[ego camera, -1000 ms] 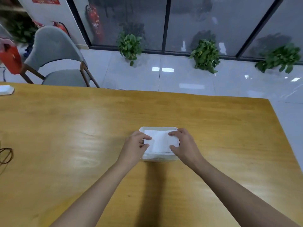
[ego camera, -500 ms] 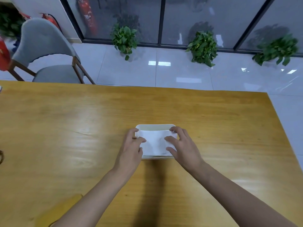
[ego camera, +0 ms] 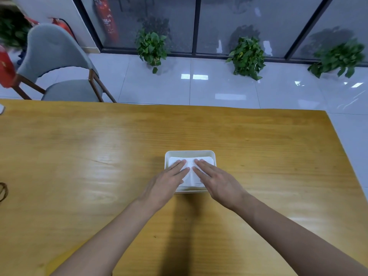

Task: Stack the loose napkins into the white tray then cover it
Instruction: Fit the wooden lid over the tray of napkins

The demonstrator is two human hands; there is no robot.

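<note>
Pressing unevenly is the main risk. The napkins (ego camera: 190, 166) look soft and springy, so when the palms lift the pile may puff above the rim of the white tray (ego camera: 189, 152) and stop a cover from seating. A sideways drag could rumple the top sheet or slide the light tray on the smooth table (ego camera: 99, 156). No cover is clearly in view. The tray sits around the middle of the table, somewhat nearer its right edge. The left hand (ego camera: 167, 182) and right hand (ego camera: 215, 180) lie flat side by side on the pile, fingers straight and angled inward, gripping nothing, their tips almost meeting.
</note>
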